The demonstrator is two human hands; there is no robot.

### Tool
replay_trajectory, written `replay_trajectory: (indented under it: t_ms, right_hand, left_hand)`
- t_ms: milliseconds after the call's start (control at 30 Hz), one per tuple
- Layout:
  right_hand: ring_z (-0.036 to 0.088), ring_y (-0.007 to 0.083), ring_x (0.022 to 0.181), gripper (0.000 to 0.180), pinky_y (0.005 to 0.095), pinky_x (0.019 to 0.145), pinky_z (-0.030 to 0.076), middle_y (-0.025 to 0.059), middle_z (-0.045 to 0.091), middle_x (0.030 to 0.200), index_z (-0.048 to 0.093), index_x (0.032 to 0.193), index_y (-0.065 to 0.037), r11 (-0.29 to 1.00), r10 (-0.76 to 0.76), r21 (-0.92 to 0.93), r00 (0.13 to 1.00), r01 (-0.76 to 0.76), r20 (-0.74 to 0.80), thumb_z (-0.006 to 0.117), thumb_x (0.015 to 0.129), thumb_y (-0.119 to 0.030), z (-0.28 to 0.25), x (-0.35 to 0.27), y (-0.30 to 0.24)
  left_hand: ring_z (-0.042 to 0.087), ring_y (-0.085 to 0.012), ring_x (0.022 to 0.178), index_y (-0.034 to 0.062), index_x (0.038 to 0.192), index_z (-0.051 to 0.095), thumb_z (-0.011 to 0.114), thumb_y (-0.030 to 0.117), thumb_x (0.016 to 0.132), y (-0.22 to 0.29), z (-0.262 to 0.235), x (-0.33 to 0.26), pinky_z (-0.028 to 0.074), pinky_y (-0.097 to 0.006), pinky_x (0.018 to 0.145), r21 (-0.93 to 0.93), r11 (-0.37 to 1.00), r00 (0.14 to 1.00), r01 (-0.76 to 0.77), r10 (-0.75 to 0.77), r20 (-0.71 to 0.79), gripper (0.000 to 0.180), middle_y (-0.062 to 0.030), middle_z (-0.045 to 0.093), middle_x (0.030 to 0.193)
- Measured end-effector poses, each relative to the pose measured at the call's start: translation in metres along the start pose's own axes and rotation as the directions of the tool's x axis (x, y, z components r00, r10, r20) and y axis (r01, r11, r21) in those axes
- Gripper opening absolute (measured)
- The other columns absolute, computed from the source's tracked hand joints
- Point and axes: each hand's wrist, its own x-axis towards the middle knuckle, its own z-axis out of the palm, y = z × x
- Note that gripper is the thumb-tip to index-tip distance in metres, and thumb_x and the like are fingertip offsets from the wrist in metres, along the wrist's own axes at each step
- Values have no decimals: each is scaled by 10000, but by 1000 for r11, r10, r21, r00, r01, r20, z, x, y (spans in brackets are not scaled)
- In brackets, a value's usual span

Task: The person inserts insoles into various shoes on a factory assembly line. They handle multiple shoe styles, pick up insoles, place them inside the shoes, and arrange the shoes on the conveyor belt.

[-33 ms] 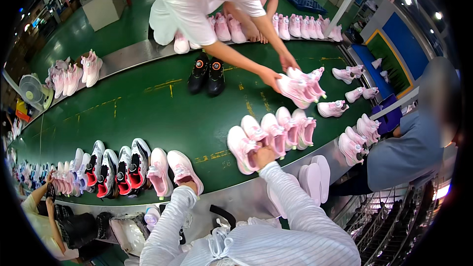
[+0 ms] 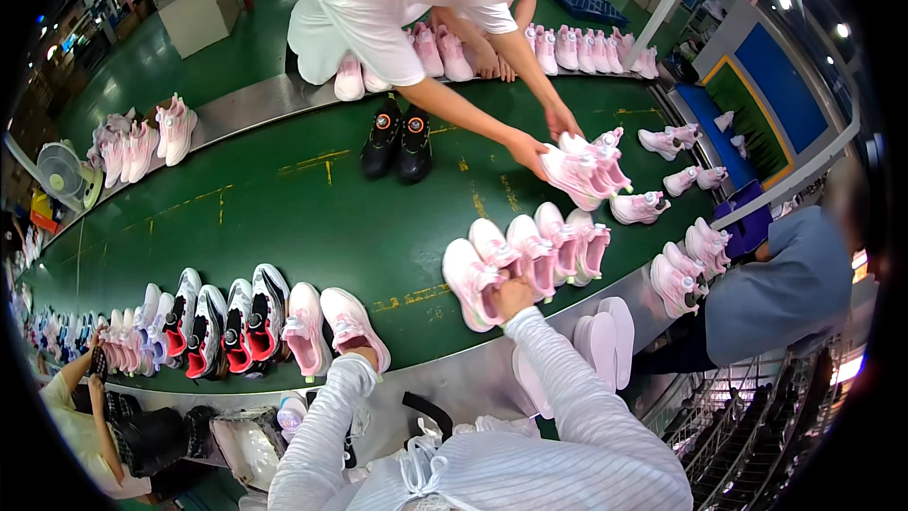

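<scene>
My left hand (image 2: 362, 356) reaches into the opening of a pink shoe (image 2: 346, 317), where its fingers are hidden. Another pink shoe (image 2: 305, 326) stands just left of it. On the green work surface (image 2: 303, 218), my right hand (image 2: 512, 296) is closed at the openings of two pink sneakers, the nearer pink sneaker (image 2: 466, 279) and the one beside it (image 2: 491, 241). Several more pink sneakers (image 2: 535, 254) stand in a row to their right. Part of my right hand's grip is hidden in the shoes.
Across the surface, a co-worker's hands (image 2: 544, 137) hold a pair of pink shoes (image 2: 579, 175). Black shoes (image 2: 397, 147) stand mid-surface. Grey-and-red sneakers (image 2: 227, 326) line the near left. White soles (image 2: 605, 341) lie at the near right edge, beside another person (image 2: 776, 274).
My right hand and the pink sneakers beside it have shifted slightly right and away from me. The co-worker's pair has moved slightly right. My left hand stays in place.
</scene>
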Motion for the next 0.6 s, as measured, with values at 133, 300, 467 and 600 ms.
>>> replay_trajectory:
  t_ms: [133,300,467,600]
  right_hand:
    - [567,329,663,359,397,651,441,143,590,666,495,968,-15,996,-87,-5,995,87,50,533,694,-244,-4,9,57]
    - [560,324,725,200,407,634,437,177,579,740,583,815,-40,942,257,239,964,-234,-71,541,731,-216,-102,57,115]
    - [555,327,835,315,398,732,436,197,572,897,565,874,-12,833,548,180,825,-523,-137,513,743,-294,-109,143,228]
    - [471,288,1048,664,336,867,382,168,490,1119,487,1108,-37,750,653,-61,722,-659,229,538,659,-523,-72,198,278]
  left_hand:
    - [520,-224,979,82,983,574,582,244,656,-4,-11,11,446,-333,779,1,998,997,-62,62,41,365,-91,526,1091]
    - [533,-234,962,89,961,593,600,226,648,-17,7,19,455,-349,766,-4,992,992,-128,128,-1,342,-87,538,1079]
    - [518,-253,977,68,943,594,574,186,661,-19,0,10,439,-370,787,30,999,981,-44,38,189,306,-117,542,1057]
    - [491,-275,983,44,940,578,560,150,652,-31,0,-15,404,-381,823,-51,999,993,3,-9,-119,307,-135,552,993]
